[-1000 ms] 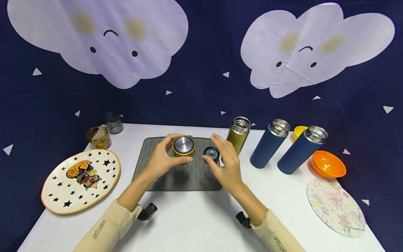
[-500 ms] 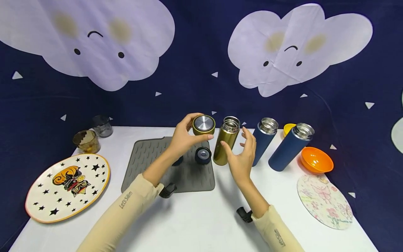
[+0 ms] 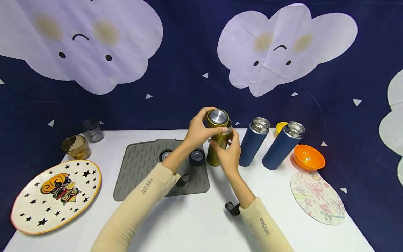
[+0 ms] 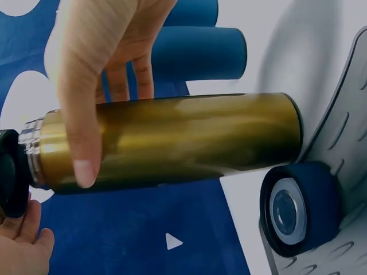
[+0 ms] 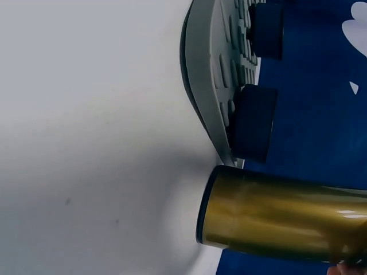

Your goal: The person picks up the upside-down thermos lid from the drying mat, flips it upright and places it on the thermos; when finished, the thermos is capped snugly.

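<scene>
My left hand holds a gold lid with a silver top at the mouth of a gold thermos bottle. The bottle's steel rim shows to the right of the lid; whether they touch I cannot tell. My right hand grips the upright bottle near its neck, its thumb across the side in the left wrist view. In that view the lid's dark underside faces the steel neck. Two dark blue lids stand on the grey mat, one partly behind my left arm.
Two open blue bottles stand to the right, near an orange bowl, a yellow bowl and a flowered round mat. At left are a star-patterned plate and two glasses.
My left hand has carried the gold lid rightward from over the mat to the gold bottle's mouth. My right hand has moved from beside the dark lid to the bottle and now grips it.
</scene>
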Demonstrator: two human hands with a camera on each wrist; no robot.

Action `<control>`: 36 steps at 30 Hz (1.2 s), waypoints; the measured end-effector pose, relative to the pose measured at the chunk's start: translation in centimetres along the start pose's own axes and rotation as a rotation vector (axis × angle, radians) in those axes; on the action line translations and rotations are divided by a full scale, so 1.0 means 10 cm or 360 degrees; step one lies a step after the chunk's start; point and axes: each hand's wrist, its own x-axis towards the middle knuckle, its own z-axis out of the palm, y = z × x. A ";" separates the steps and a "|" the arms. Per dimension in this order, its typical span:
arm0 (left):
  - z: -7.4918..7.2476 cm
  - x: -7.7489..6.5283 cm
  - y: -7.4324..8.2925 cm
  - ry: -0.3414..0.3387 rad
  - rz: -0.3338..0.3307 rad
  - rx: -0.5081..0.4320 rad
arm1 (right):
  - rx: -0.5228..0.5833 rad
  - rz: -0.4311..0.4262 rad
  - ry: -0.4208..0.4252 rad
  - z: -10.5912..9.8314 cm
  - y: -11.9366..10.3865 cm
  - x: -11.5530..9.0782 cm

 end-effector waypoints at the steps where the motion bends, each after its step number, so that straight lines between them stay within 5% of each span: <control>1: 0.02 0.01 -0.01 0.0000 -0.0003 0.0003 | 0.0003 0.0002 0.0010 0.01 0.00 0.00; 7: 0.13 0.05 -0.09 -0.0011 -0.0005 0.0021 | -0.0015 0.0025 0.0072 0.06 0.01 0.00; 12: 0.16 0.07 -0.16 -0.0048 0.0052 0.0174 | -0.0072 -0.0031 0.0105 0.08 0.01 -0.01; 21: -0.05 0.20 -0.22 -0.0354 -0.0006 0.0245 | -0.0052 -0.0131 0.0098 0.07 0.01 0.01; 27: -0.19 0.20 -0.28 -0.0472 0.0070 0.0008 | -0.0039 -0.0140 0.0098 0.08 0.03 0.03; 29: -0.22 0.16 -0.32 -0.0439 0.0072 -0.0159 | -0.0038 -0.0139 0.0091 0.09 0.04 0.03; 31: -0.19 0.11 -0.34 -0.0340 0.0064 -0.0168 | -0.0041 -0.0138 0.0088 0.09 0.05 0.02; 36: 0.15 0.06 -0.32 0.0000 0.0122 0.0201 | -0.0064 -0.0137 0.0105 0.08 0.08 0.00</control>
